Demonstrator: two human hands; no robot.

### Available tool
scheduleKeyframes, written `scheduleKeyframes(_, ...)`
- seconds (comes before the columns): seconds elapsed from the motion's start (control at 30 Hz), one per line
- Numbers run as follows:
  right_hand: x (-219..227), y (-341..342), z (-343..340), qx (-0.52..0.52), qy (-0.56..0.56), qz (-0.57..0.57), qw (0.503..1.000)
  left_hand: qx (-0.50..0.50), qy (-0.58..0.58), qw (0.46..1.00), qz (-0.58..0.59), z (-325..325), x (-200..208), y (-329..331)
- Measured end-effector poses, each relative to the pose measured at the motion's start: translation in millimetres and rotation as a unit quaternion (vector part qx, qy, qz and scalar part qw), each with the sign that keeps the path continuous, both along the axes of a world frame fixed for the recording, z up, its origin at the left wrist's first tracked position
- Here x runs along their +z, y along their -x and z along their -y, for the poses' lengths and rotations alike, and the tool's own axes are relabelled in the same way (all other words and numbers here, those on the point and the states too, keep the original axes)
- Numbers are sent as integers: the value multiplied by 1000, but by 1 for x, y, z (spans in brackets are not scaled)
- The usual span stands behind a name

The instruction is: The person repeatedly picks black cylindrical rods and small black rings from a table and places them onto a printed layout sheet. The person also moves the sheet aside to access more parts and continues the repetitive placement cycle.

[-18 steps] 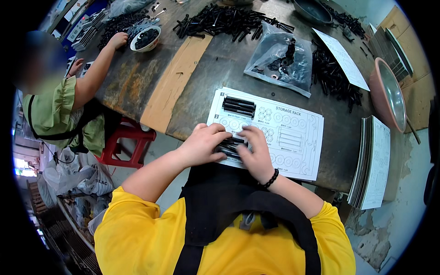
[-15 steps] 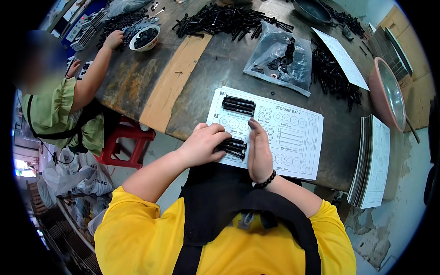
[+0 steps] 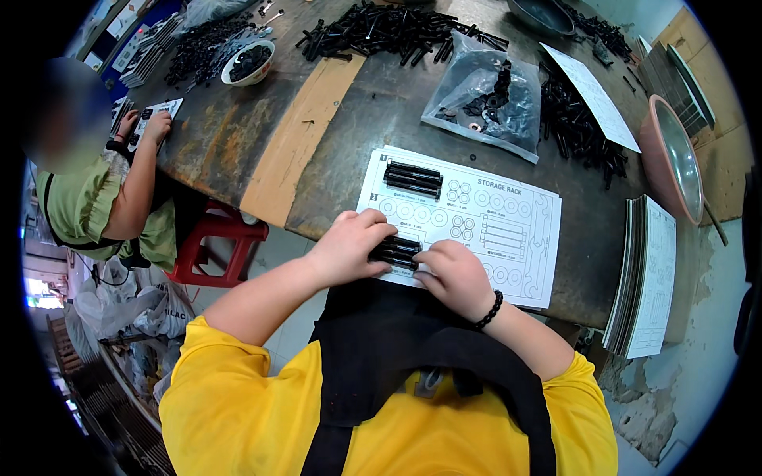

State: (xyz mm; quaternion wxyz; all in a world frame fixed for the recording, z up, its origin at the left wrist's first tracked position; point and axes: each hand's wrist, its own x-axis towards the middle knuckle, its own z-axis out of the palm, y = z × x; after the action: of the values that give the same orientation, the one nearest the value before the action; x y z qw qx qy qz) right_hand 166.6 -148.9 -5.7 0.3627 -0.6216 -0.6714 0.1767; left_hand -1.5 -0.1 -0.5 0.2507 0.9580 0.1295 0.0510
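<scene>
A printed sheet (image 3: 508, 208) with drawings of nuts, washers and wrenches lies at the table edge in front of me. On its lower left part sits a small row of black bolts (image 3: 399, 251). My left hand (image 3: 349, 247) closes its fingers about the left ends of these bolts. From the other side my right hand (image 3: 456, 276), wearing a dark bead bracelet, holds bent fingertips against their right ends. Above them, a second row of black bolts (image 3: 413, 179) lies side by side on the sheet, untouched.
Beyond the sheet lies a clear plastic bag (image 3: 484, 103) of small dark parts. Heaps of black bolts (image 3: 389, 33) spread behind it. A pink basin (image 3: 667, 159) and a paper stack (image 3: 647, 278) stand right. At left, a co-worker (image 3: 103, 190) sits near a bowl (image 3: 250, 65).
My right hand has turned from an upright flat palm to bent fingers at the bolts' right ends. The left hand stays at the bolts. The co-worker's hand has drawn back from the pile to a card.
</scene>
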Motion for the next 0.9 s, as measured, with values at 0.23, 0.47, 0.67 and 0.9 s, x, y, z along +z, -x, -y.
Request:
scheduleKeyframes(0.23, -2, 3, -10, 91, -59, 231, 967, -171, -86, 973, -126, -36, 27, -9)
scheduleKeyframes(0.47, -5, -4, -8, 140, -97, 307, 936, -326, -279, 897, -109, -38, 32, -33)
scheduleKeyframes(0.67, -15, -15, -10, 154, -120, 270, 943, -387, -330, 846, -162, -31, 44, -54)
scheduleKeyframes(0.9, -16, -12, -9, 146, -127, 264, 945, -438, -358, 783, -257, -20, 59, -75)
